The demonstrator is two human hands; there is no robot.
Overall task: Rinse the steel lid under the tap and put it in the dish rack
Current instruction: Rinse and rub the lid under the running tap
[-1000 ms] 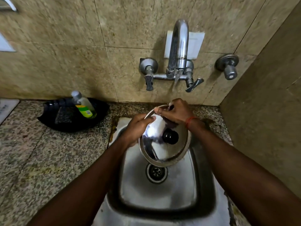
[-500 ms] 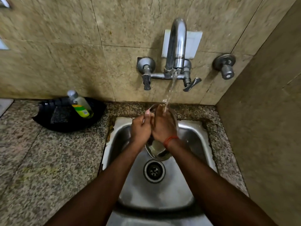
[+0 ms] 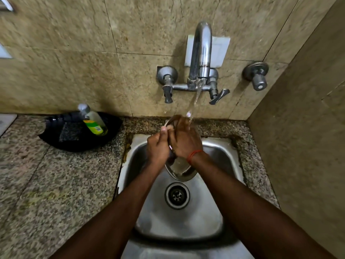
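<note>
Steel lid (image 3: 182, 171) sits tilted over the sink (image 3: 220, 152), just above the drain (image 3: 177, 195), with water from the tap (image 3: 201, 53) hitting its top edge. Left hand (image 3: 157, 148) pinches the rim and right hand (image 3: 183, 143) lies flat across it, fingers blurry. Left of the sink on the table (image 3: 46, 184): a black tray (image 3: 56, 141) holding a soap bottle (image 3: 93, 122).

Speckled granite counter (image 3: 56, 184), black tray (image 3: 56, 141) (bottle (image 3: 94, 122) inside) at back.

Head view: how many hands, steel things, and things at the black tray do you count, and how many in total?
Hands: 2, left hand, right hand
Steel: 4, lid, tap, valve, sink
Tray things: 3, tray, bottle, pad
Total: 9
</note>
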